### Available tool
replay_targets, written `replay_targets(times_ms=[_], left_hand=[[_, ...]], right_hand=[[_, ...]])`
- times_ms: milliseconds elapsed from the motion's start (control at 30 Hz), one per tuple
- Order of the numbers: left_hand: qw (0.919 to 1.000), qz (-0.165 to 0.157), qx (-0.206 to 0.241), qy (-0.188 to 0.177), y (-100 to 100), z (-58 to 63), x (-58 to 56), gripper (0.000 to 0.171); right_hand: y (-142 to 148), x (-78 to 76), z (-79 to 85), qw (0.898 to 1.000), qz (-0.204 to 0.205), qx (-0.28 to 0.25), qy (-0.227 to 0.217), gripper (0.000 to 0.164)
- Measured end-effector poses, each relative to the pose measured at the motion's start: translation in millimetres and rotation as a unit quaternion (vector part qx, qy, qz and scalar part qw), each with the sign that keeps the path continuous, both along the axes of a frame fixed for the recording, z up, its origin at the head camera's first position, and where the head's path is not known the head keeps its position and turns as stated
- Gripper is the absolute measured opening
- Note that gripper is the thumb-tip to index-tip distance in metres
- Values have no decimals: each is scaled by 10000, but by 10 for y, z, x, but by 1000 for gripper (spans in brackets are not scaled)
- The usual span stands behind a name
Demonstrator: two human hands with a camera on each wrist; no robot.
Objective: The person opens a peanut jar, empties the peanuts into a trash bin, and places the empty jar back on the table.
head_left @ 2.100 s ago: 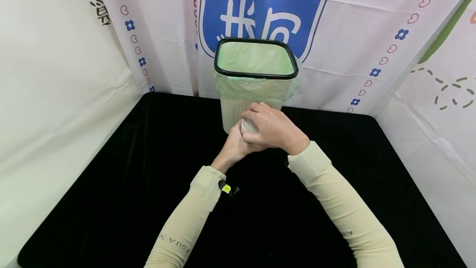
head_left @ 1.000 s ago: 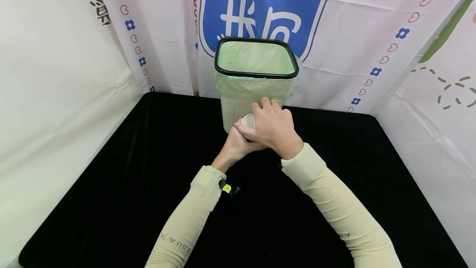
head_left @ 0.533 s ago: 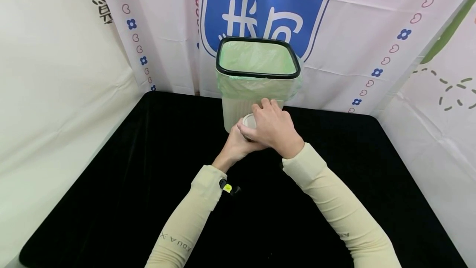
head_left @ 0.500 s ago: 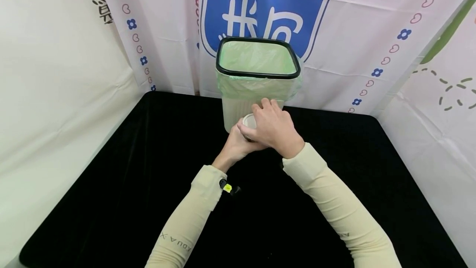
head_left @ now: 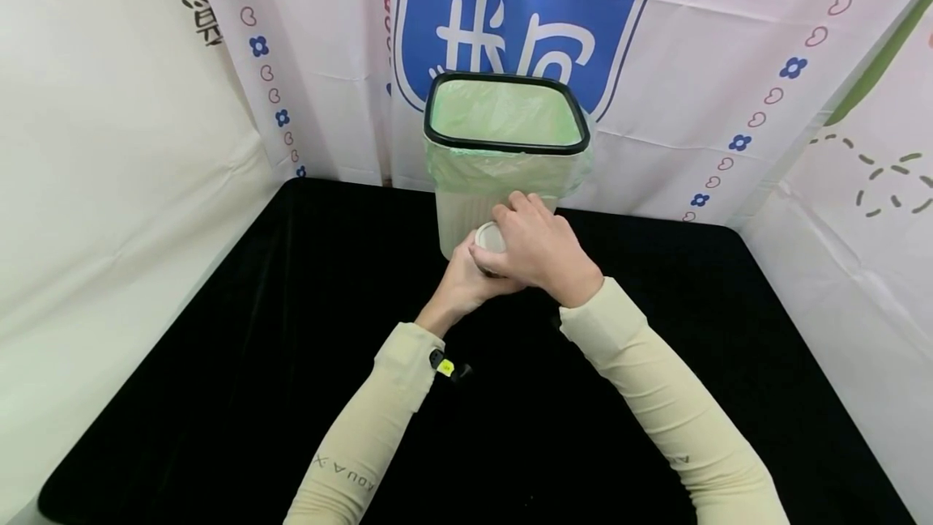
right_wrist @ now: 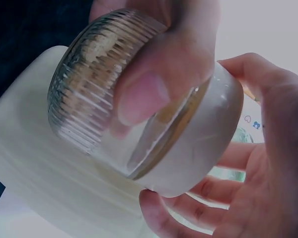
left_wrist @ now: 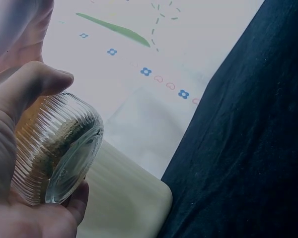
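Note:
Both hands meet around a ribbed clear glass jar (left_wrist: 64, 141) with a white lid (head_left: 491, 238), just in front of the bin. My left hand (head_left: 466, 278) grips the glass body, its thumb lying along the ribs in the right wrist view. My right hand (head_left: 545, 248) holds the lid by its side, thumb and fingers bent around the rim (right_wrist: 201, 136). Something brownish and grainy shows through the glass. The jar is tilted in both wrist views. Most of its body is hidden by the hands in the head view.
A pale bin (head_left: 455, 221) with a black rim and a light green liner (head_left: 503, 112) stands behind the hands at the table's back edge. Black cloth (head_left: 328, 290) covers the table. White printed sheets (head_left: 700, 47) hang around its back and sides.
My right hand first swivelled on the lid, its fingers swinging away to the right, then turned slightly back the other way. The left hand stays nearly still around the jar.

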State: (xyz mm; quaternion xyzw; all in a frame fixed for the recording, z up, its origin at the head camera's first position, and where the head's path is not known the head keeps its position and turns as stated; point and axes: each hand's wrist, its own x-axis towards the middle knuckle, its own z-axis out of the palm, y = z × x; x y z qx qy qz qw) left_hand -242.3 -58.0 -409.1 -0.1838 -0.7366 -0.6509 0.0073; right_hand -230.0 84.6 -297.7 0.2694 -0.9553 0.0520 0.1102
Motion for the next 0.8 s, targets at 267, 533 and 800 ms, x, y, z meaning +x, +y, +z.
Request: replay_targets(times_ms=[267, 533, 800], left_hand=[[9999, 45, -96, 83, -12, -1, 1, 81], [9999, 79, -44, -103, -16, 3, 7, 90], [9998, -23, 121, -149, -27, 0, -5, 91]], right_hand=[[15, -21, 0, 9997, 231, -112, 3, 48], [40, -47, -7, 9984, 447, -276, -218, 47], [63, -70, -19, 9960, 732, -471, -222, 43]])
